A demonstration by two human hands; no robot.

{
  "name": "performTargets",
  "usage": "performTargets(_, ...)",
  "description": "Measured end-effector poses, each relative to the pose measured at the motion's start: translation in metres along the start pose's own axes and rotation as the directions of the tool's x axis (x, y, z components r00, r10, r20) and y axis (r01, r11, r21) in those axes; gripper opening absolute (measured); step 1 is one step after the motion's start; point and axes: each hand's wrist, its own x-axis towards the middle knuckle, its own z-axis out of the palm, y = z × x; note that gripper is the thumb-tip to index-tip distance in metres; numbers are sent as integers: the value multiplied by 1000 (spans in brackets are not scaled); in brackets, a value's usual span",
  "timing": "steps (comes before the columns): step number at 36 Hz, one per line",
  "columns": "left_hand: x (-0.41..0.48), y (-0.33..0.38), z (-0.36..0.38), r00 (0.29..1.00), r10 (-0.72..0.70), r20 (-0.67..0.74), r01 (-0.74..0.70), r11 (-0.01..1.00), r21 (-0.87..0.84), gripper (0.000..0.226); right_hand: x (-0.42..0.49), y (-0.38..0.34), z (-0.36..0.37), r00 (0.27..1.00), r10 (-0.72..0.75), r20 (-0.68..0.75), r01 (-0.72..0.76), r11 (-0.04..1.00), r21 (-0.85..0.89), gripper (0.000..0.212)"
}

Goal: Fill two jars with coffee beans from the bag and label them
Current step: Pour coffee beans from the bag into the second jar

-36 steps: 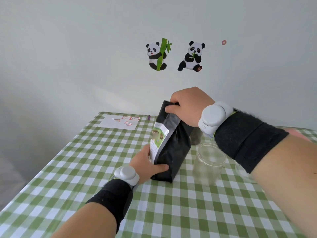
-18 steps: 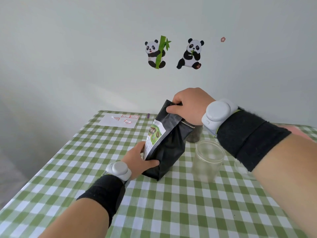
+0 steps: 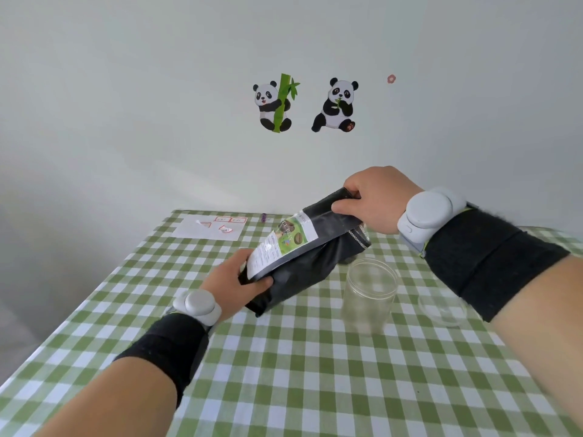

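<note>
Things on the table, placed from the jar
The bag is left of the jar, above the table; sheet well behind-left; another container near on the right.

The bench wears a green-and-white check. The bag is black, its label white and green. Black wristbands, pale grey wrist units. Black-and-white panda stickers with green bamboo.

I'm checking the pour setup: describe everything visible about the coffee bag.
The coffee bag is matte black with a white and green label and a zipper strip near the top. It is tilted, top raised toward the right. The left hand grips its lower end; the right hand pinches its top edge.
</note>
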Motion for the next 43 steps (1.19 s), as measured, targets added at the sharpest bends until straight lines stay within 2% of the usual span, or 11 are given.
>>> performTargets(3, 4, 4, -16, 997, 37, -63, -36, 999, 27, 49, -5, 8, 3, 999, 21, -25, -20, 999, 38, 39)
performTargets(8, 14, 19, -43, 975, 187, -120, -167, 974, 155, 47, -12, 18, 7, 998, 65, -23, -63, 995, 80, 32)
performTargets(18, 30, 49, -68, 947, 304, -100, -263, 918, 298, 37, -29, 34, 18, 994, 110, -8, -109, 990, 94, 26)
performTargets(25, 35, 71, -73, 921, 381, -80, -325, 865, 382, 39, -39, 41, 23, 990, 144, 7, -144, 985, 91, 20)
performTargets(34, 40, 88, -76, 888, 453, -74, -355, 781, 514, 33, -50, 44, 28, 987, 162, -1, -161, 983, 91, 21)
performTargets(43, 41, 102, -80, 869, 493, -51, -374, 720, 584, 39, -56, 46, 32, 983, 185, 12, -186, 976, 116, 18)
